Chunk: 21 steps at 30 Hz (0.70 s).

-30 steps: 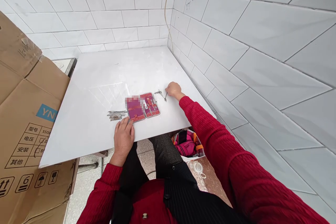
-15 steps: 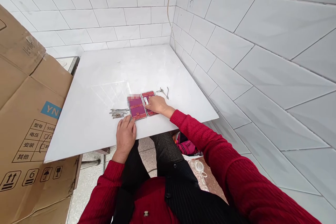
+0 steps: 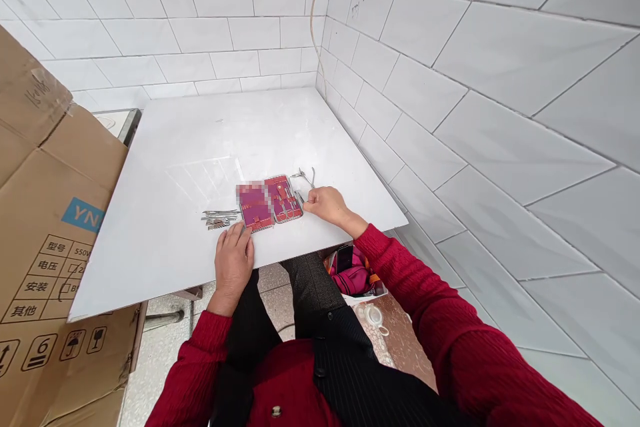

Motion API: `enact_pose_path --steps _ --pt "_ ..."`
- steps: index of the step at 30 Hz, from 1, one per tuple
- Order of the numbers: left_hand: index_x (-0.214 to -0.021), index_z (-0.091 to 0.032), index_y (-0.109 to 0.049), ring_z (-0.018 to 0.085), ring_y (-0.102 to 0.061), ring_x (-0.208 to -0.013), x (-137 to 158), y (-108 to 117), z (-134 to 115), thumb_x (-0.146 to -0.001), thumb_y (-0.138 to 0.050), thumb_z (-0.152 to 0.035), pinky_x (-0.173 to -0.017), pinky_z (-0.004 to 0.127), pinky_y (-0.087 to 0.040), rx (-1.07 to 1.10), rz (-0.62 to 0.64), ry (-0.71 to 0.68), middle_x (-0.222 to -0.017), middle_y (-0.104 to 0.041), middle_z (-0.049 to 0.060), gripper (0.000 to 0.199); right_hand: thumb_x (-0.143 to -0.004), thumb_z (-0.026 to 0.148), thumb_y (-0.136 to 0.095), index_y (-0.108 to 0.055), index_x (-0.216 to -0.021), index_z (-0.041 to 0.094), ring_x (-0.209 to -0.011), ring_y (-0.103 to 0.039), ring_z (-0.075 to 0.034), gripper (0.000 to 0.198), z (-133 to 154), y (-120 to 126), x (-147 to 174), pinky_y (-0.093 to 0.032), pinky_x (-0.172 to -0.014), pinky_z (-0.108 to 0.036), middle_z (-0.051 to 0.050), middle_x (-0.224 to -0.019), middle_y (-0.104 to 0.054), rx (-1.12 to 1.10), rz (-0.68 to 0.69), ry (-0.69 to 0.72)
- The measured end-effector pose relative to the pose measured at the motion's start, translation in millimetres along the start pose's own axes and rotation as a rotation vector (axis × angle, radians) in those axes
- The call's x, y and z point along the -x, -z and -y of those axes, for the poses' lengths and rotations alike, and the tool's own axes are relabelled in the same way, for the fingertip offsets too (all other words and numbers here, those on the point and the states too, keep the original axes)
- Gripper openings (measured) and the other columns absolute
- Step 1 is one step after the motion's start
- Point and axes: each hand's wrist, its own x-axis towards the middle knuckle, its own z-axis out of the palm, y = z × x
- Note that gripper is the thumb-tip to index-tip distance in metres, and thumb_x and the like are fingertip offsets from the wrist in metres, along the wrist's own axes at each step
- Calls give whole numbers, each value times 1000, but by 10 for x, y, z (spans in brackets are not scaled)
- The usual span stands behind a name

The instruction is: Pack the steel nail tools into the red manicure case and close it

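A manicure case [image 3: 256, 197] lies opened flat on the white table, purple inside with red trim. Several metal tools, among them scissors [image 3: 287, 207] with ring handles, sit in its right half. My left hand [image 3: 234, 257] rests palm down with fingers extended, fingertips at the case's lower left corner. Beside the case's right edge, my right hand [image 3: 327, 205] has its fingers pinched together; a slim metal piece [image 3: 299, 198] shows at the fingertips, its kind unclear. Left of the case lie several slim metal tools [image 3: 219, 219]. Metal nippers [image 3: 303, 175] lie beyond my right hand.
The white table [image 3: 185, 127] meets tiled walls [image 3: 410, 73] at the back and right. A large cardboard box [image 3: 75, 167] stands along the left side. A pink bag [image 3: 353, 273] is below the table's front edge. A cable [image 3: 313, 13] hangs in the corner.
My right hand has moved from over the case's right half to beside its right edge, uncovering the tools there. My left hand stays at the corner. The view has shifted slightly.
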Motion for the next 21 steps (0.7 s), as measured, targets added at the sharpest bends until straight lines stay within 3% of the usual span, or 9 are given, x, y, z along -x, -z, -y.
enact_pose_path --steps 6,13,17,21 --pt "-126 -16 -71 32 -60 -134 -5 -1 2 -104 -39 -27 -118 54 -41 -22 -15 -9 -141 -67 17 40 -95 34 -63 -75 -89 20 -87 -69 -19 19 -291 -63 -162 -35 -64 -27 -6 -95 -79 128 -30 -111" --pt "-127 -17 -70 32 -59 -135 -9 -1 2 -104 -40 -27 -119 55 -39 -16 2 2 -143 -66 17 40 -102 44 -60 -70 -112 20 -99 -70 -21 28 -97 -146 -279 -45 -77 -28 -7 -109 -77 46 -167 -58" --pt "-127 -17 -70 32 -59 -135 -6 -3 1 -104 -39 -27 -119 54 -40 -19 -5 -6 -143 -66 17 40 -101 44 -61 -71 -107 20 -96 -71 -21 27 94 -164 -493 -47 -76 -28 -5 -103 -78 -47 -110 -44" --pt "-128 -17 -70 32 -59 -134 2 2 -4 -104 -39 -26 -118 56 -40 -10 -4 -5 -143 -66 17 40 -96 28 -63 -72 -84 19 -89 -70 -18 17 191 -216 -727 -48 -75 -26 -4 -95 -78 -137 -60 -65"
